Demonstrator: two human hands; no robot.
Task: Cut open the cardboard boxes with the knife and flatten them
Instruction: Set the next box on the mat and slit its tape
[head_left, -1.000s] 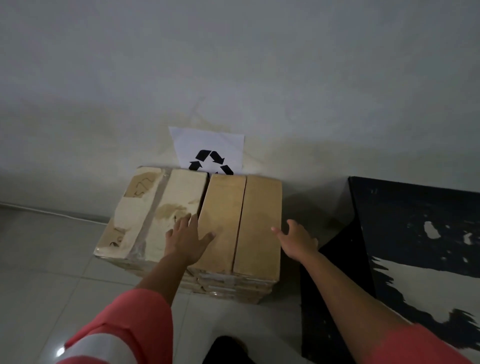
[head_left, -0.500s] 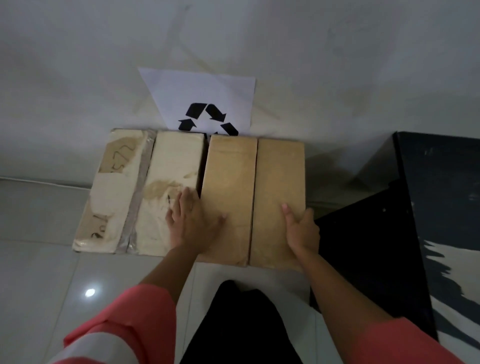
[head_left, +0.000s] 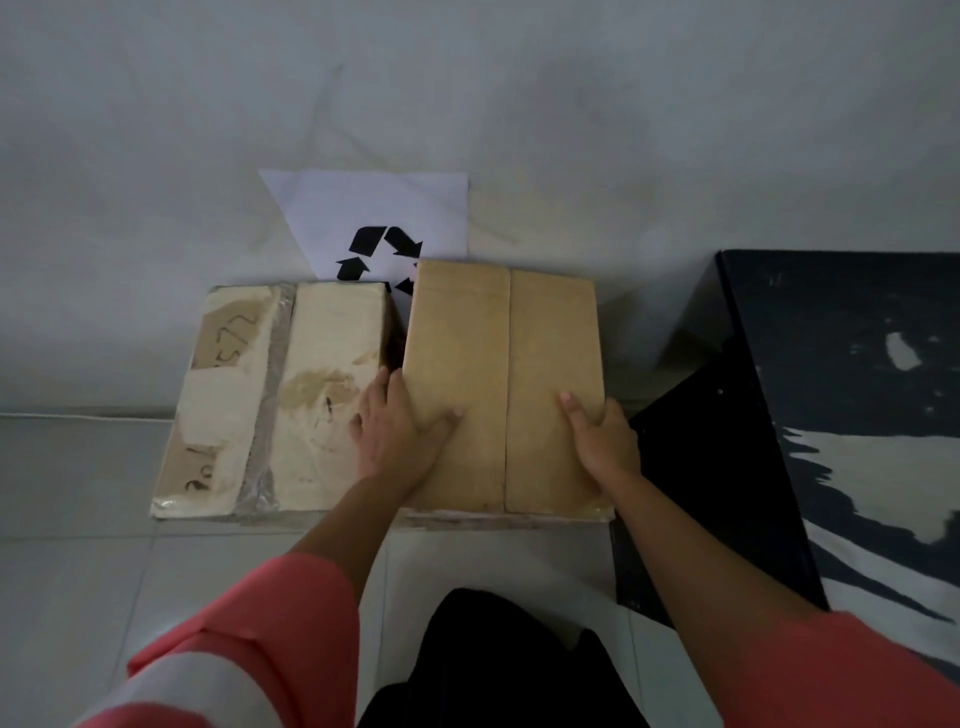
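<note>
A brown cardboard box (head_left: 498, 332) with a seam down its top lies on the floor by the wall. My left hand (head_left: 395, 436) grips its left edge, thumb on top and fingers in the gap beside it. My right hand (head_left: 605, 441) grips the right edge, thumb on top. A paler box (head_left: 311, 415) with clear tape and torn labels sits right next to it on the left. No knife is in view.
A white sheet with a black recycling sign (head_left: 374, 218) leans on the wall behind the boxes. A black table with worn white patches (head_left: 831, 338) stands close on the right. Pale floor tiles (head_left: 78, 493) stretch to the left and in front.
My head has come closer and looks more steeply down. Both hands have slid to the brown box's side edges and closed on them. Its far edge now covers part of the sign.
</note>
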